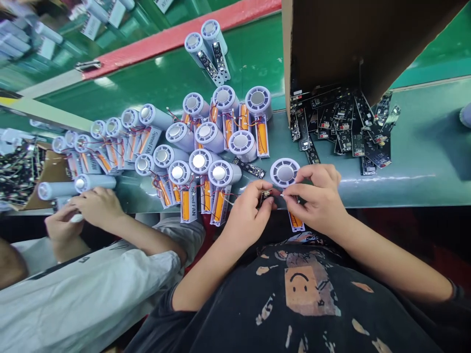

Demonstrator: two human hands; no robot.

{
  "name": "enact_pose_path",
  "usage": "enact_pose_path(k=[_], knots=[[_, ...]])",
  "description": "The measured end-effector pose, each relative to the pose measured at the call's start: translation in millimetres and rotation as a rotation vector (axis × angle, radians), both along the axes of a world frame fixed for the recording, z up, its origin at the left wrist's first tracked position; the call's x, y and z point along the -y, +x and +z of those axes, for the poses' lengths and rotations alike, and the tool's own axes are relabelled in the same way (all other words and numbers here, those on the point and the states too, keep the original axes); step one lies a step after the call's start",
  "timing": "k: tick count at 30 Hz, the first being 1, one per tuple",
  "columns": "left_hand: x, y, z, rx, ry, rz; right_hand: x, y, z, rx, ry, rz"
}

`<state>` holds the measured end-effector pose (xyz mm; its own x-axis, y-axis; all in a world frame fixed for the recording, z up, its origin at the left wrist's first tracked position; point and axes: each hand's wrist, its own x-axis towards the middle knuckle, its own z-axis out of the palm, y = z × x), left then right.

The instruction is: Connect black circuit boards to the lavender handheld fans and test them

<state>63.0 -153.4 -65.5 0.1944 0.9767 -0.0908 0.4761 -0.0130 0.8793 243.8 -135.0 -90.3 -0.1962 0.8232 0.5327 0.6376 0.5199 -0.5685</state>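
Observation:
My left hand (250, 211) pinches a small black circuit board (266, 195) at the table's front edge. Close to its right, my right hand (316, 196) is closed on a tiny white connector (282, 195), a short gap from the board. Just behind my fingers stands a pale lilac fan unit (285, 172), round silver disc upward. Its open handle with an orange battery (296, 222) sticks out over the edge, partly hidden by my right hand. Another circuit board (249, 167) lies on the table behind my left hand.
Several fan units (208, 135) with orange batteries and red wires stand to the left. A cardboard box (331, 44) at the back right has a pile of circuit boards (342, 122) spilling from it. A co-worker's hands (99, 208) work at the far left.

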Motion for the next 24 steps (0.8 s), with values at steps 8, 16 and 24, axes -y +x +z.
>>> enact_pose_path(k=[8,16,24], knots=[[-4.8,-3.0,1.7,-0.264,0.295,-0.059,-1.9,-8.6,9.3,0.195,0.142,-0.025],[-4.2,1.0,0.6,-0.354,0.386,-0.084,-0.9,-9.8,14.0,0.248,0.027,0.007],[-5.3,3.4,-0.1,-0.357,0.357,-0.084,0.2,-10.4,12.5,0.374,-0.045,0.067]])
